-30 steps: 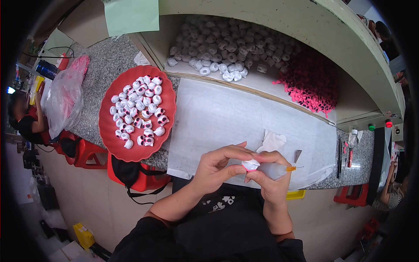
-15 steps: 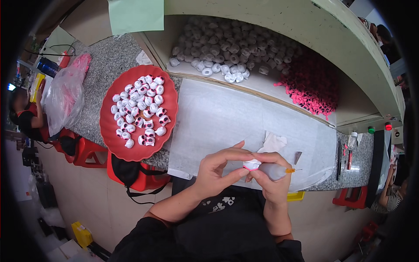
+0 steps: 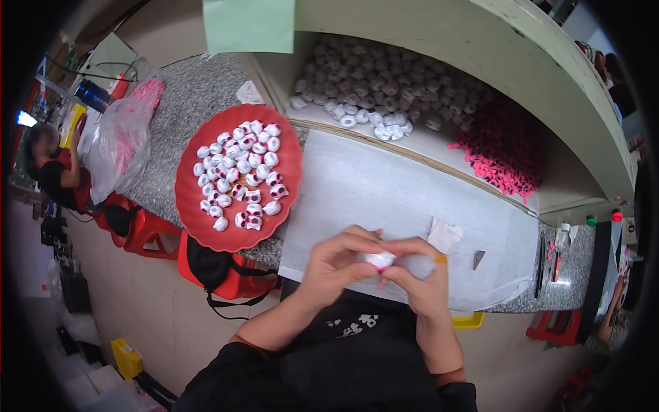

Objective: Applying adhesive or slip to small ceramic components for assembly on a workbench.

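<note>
My left hand (image 3: 338, 266) and my right hand (image 3: 417, 276) meet over the front edge of a white sheet (image 3: 384, 192) on the counter. Together they pinch a small white round piece with a pink bottom (image 3: 379, 259). An orange-tipped thin tool (image 3: 439, 259) sticks out by my right fingers. To the left stands a red plate (image 3: 194, 218) heaped with several similar white pieces, some marked red and black.
A shelf recess at the back holds a pile of white rings (image 3: 384, 89) and a heap of pink pieces (image 3: 504, 147). A crumpled paper scrap (image 3: 445, 235) lies by my right hand. A clear plastic bag (image 3: 120, 147) sits far left, near another person (image 3: 51, 172). Red stools stand below the counter.
Both hands stay together on the small white piece, with only slight finger shifts. The view has tilted a little.
</note>
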A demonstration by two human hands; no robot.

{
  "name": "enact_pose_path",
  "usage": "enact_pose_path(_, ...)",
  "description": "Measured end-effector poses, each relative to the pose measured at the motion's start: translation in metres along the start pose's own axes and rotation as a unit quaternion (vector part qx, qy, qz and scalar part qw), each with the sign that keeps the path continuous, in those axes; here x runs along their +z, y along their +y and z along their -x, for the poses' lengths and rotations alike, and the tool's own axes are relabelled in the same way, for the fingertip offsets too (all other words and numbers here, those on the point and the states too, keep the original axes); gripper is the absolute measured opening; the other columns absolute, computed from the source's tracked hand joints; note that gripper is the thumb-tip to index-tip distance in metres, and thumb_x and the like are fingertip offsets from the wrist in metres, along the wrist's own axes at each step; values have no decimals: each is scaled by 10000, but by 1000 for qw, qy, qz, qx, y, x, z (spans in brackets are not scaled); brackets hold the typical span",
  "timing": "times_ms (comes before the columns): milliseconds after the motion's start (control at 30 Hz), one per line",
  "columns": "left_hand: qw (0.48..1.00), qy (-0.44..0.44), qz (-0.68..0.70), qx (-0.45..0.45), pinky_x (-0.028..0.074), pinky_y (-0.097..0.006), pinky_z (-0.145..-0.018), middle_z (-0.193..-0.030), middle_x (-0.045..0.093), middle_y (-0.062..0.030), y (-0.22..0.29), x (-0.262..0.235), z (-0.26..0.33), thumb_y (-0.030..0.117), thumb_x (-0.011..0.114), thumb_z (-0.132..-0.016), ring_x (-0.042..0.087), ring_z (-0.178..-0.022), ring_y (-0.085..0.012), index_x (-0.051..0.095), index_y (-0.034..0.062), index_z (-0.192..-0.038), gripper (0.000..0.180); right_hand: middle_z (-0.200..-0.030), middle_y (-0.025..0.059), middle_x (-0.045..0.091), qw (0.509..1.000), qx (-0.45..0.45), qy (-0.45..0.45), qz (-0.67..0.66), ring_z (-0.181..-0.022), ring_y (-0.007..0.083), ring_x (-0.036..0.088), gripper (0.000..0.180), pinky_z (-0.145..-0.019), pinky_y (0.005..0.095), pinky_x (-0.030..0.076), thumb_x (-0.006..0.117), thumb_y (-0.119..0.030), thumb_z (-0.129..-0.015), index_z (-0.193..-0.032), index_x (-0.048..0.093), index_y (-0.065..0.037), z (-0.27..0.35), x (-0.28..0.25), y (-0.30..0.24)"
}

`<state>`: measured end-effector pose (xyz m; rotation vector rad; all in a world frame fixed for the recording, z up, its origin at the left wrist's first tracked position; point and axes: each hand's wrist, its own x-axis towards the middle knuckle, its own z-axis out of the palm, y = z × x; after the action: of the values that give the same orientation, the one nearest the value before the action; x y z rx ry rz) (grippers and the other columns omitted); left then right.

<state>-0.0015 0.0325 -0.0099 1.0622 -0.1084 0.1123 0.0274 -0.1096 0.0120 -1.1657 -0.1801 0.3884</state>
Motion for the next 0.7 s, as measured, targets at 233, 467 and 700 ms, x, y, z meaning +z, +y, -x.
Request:
enact_pose_path(233, 814, 164, -490, 264, 335, -314, -854, -1047, 470, -113, 53, -32, -45, -10, 567, -668, 447, -990, -218, 516, -1, -967, 303, -853, 103, 478, 996, -57, 34, 60, -549, 83, 438, 607, -456, 172, 365, 555, 33, -653, -1197, 290, -12, -8, -29, -5)
enact_pose_path(467, 678, -118, -705, 170, 440, -347, -687, -846, 577, -119, -58, 31, -195, 33, 465, -744, 550, -793, -280, 575, 40, -917, 205, -918, 109, 432, 991, -58, 108, 45, -562, 91, 434, 602, -413, 167, 339, 538, -10, -662, -1195, 260, -28, 18, -44, -22)
enact_pose_path(700, 673, -121, -679, 267, 460, -326, -515, -679, 568, -165, -88, 28, -203, 73, 543, -666, 567, -579, -247, 579, -11, -696, 96, -962, 148, 382, 985, -112, 123, 50, -535, 166, 470, 401, -374, 217, 399, 501, -141, -695, -1026, 310, -21, 42, -71, -17)
